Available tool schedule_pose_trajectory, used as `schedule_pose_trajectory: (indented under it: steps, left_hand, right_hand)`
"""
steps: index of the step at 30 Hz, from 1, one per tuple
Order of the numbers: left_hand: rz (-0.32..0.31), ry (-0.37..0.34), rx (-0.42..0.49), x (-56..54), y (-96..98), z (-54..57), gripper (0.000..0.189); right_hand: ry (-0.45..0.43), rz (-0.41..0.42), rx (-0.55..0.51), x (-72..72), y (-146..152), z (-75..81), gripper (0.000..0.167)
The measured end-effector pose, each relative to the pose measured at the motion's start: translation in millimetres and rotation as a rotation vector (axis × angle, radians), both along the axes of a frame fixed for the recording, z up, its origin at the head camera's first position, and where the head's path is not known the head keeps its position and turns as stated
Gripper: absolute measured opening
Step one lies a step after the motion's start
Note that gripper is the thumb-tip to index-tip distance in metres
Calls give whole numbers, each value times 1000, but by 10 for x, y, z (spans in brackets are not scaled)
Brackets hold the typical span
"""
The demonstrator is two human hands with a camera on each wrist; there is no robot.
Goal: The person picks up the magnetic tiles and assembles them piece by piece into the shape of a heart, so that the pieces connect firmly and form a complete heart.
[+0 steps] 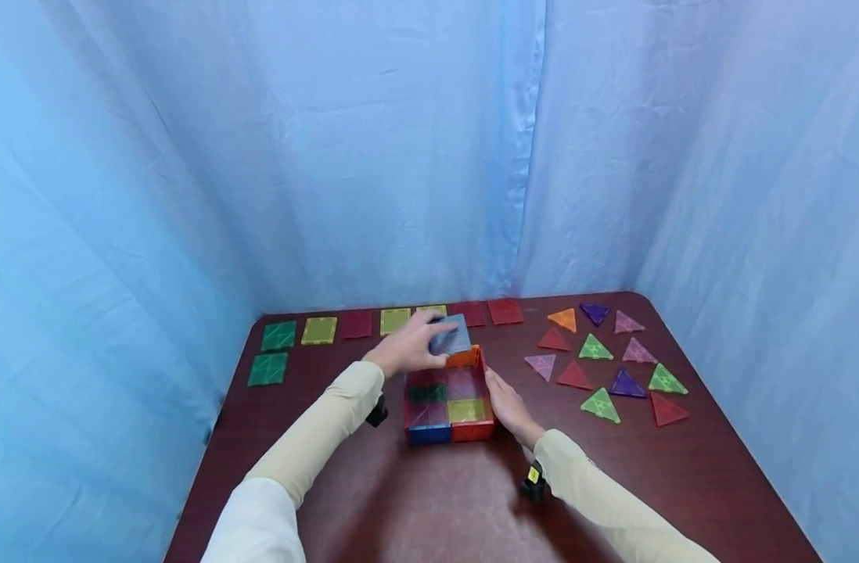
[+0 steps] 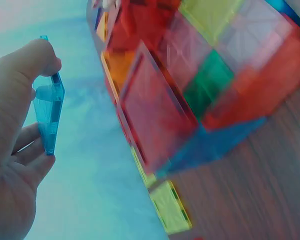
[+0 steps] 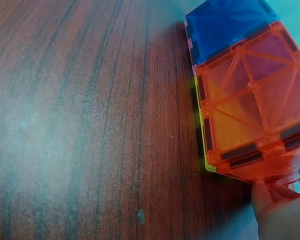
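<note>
My left hand (image 1: 408, 345) pinches a light blue square magnetic tile (image 1: 455, 336) above the far side of an open box of magnetic tiles (image 1: 472, 432). In the left wrist view the tile (image 2: 51, 112) is seen nearly edge-on between thumb and fingers. Red, orange and blue tiles form the box's upright walls; green, yellow and pinkish squares make its floor. Against the right wall rests my right hand (image 1: 510, 407), its fingers extended along the outside. The right wrist view shows an orange wall tile (image 3: 252, 95) beside a blue one (image 3: 230, 27), with fingertips at the lower corner.
Square tiles line the back edge, including a yellow one (image 1: 320, 330) and a red one (image 1: 505, 311). Two green squares (image 1: 267, 369) lie at the left. Several triangular tiles (image 1: 574, 375) are spread over the right side of the dark wood table (image 1: 317, 485). Blue curtains (image 1: 373, 156) surround it.
</note>
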State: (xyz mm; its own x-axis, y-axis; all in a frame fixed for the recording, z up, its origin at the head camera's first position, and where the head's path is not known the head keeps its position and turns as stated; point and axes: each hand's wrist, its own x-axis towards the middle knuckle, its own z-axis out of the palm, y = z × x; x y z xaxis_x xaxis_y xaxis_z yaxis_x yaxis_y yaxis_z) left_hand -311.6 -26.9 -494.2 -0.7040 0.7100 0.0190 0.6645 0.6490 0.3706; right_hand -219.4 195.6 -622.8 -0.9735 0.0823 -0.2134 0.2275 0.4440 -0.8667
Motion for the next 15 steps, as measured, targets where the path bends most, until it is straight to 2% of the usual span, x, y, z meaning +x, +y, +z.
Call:
schedule_pose_trajectory:
  steps: [3,8,15]
  left_hand:
    - [-35,4,-46,25,139,-24,63]
    - [-71,14,-84,54,260,-141,61]
    - [-51,-34,-104,96,346,-314,62]
  right_hand:
    - [5,-10,6,3,-6,-4,58]
    - [5,-12,-7,-8,1,-22,59]
    - [16,-18,17,-17,15,-35,65]
